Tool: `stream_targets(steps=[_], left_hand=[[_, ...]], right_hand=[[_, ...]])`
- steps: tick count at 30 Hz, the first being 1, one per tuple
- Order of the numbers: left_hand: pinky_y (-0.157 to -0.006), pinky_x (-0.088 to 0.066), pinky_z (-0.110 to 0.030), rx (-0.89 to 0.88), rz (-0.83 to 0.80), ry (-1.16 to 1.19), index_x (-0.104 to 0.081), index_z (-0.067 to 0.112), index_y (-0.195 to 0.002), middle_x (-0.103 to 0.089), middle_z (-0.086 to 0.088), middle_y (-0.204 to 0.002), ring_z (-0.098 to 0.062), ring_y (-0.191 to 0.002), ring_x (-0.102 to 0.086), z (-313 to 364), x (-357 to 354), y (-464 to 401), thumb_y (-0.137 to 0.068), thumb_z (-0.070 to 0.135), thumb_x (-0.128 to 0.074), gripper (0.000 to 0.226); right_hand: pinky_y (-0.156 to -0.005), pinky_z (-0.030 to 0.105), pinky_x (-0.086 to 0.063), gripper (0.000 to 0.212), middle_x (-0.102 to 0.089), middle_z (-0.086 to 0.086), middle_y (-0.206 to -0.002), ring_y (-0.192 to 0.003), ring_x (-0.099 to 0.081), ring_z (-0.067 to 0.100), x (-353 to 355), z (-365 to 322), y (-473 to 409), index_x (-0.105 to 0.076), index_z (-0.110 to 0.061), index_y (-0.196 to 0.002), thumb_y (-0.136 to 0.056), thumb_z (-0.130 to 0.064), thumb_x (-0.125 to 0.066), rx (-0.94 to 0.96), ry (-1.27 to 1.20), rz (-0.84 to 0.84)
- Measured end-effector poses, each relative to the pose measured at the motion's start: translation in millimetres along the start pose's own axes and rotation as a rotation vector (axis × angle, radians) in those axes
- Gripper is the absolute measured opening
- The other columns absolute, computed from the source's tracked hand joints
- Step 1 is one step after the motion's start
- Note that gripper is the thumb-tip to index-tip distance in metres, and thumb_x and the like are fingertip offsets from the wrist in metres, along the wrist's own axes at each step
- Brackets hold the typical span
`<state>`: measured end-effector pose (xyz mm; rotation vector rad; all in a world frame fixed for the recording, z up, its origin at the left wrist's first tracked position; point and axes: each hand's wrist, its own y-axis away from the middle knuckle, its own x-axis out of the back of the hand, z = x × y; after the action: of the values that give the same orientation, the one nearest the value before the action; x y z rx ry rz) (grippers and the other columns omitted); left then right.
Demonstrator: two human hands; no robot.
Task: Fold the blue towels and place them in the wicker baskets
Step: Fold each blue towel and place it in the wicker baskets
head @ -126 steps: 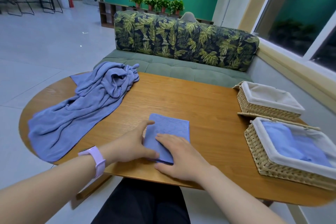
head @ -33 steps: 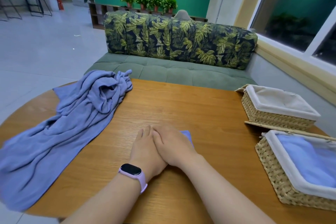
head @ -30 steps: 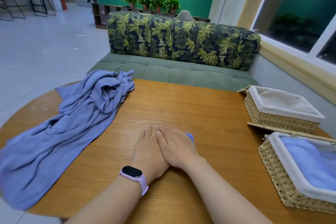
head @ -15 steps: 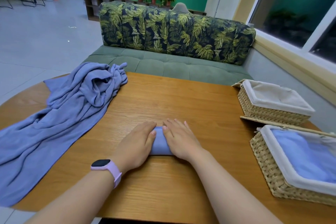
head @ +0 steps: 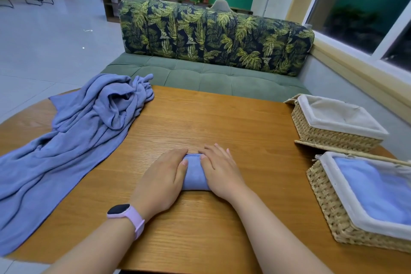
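Note:
A small folded blue towel (head: 195,173) lies on the wooden table (head: 233,122) in front of me. My left hand (head: 162,179) cups its left side and my right hand (head: 219,170) cups its right side, so only a narrow strip of cloth shows between them. A heap of crumpled blue towels (head: 73,138) spreads over the left of the table. At the right, the near wicker basket (head: 329,202) holds folded blue towels (head: 375,191). The far wicker basket (head: 322,133) behind it shows only its white liner.
A green sofa (head: 206,78) with a leaf-print backrest stands against the far edge of the table. A window wall runs along the right. A loose wicker lid (head: 315,144) lies between the two baskets. A pale watch sits on my left wrist.
The folded towel has become narrower. My hands, which lay together on top of it a second ago, have parted and now hold it from both sides.

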<state>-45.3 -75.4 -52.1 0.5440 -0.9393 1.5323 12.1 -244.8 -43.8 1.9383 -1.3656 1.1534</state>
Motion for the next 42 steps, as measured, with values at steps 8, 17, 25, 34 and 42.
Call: stream_targets(steps=[8, 17, 25, 34, 42], left_hand=[[-0.106, -0.038, -0.031, 0.205, 0.12, 0.259, -0.065, 0.024, -0.128, -0.065, 0.011, -0.127, -0.009, -0.122, -0.055, -8, 7, 1, -0.093, 0.043, -0.038, 0.048], [-0.083, -0.034, -0.036, 0.45, 0.23, -0.057, -0.061, 0.021, -0.069, -0.059, 0.009, -0.072, -0.021, -0.085, -0.05, 8, 7, 3, -0.092, 0.059, -0.05, 0.046], [-0.061, -0.055, -0.034, 0.786, -0.076, 0.372, -0.066, 0.01, -0.085, -0.072, -0.011, -0.081, -0.03, -0.073, -0.07, 54, 30, -13, -0.084, 0.058, -0.061, 0.048], [-0.061, -0.06, -0.033, 0.899, -0.242, 1.117, -0.069, 0.01, -0.108, -0.077, -0.01, -0.089, -0.026, -0.078, -0.072, 110, 41, -15, -0.082, 0.04, -0.076, 0.041], [-0.07, -0.061, -0.035, 0.71, -0.364, 1.092, -0.07, 0.015, -0.111, -0.078, -0.004, -0.098, -0.022, -0.088, -0.074, 201, 1, -43, -0.09, 0.059, -0.06, 0.049]], right_hand=[[-0.124, 0.04, -0.003, 0.038, -0.05, -0.015, -0.144, -0.139, -0.033, 0.004, 2, 3, 3, -0.056, -0.029, -0.134, -0.107, -0.032, -0.03, -0.032, -0.105, 0.008], [-0.122, 0.04, -0.01, 0.038, -0.055, -0.007, -0.137, -0.135, -0.04, 0.013, 12, -5, 19, -0.054, -0.025, -0.129, -0.106, -0.041, -0.029, -0.101, 0.071, -0.027], [-0.082, 0.036, -0.041, 0.026, -0.066, 0.0, -0.092, -0.097, -0.059, 0.027, 28, -16, 52, -0.057, -0.022, -0.088, -0.094, -0.045, -0.048, -0.3, -0.007, -0.001], [-0.058, 0.025, -0.057, 0.019, -0.077, 0.005, -0.085, -0.07, -0.073, 0.015, 103, -14, 98, -0.067, -0.011, -0.103, -0.096, -0.029, -0.064, -0.48, -1.058, -0.298], [-0.071, 0.03, -0.055, 0.032, -0.074, 0.006, -0.108, -0.093, -0.071, 0.021, 169, 41, 131, -0.061, -0.01, -0.125, -0.097, -0.025, -0.061, -0.413, -1.093, -0.068]])
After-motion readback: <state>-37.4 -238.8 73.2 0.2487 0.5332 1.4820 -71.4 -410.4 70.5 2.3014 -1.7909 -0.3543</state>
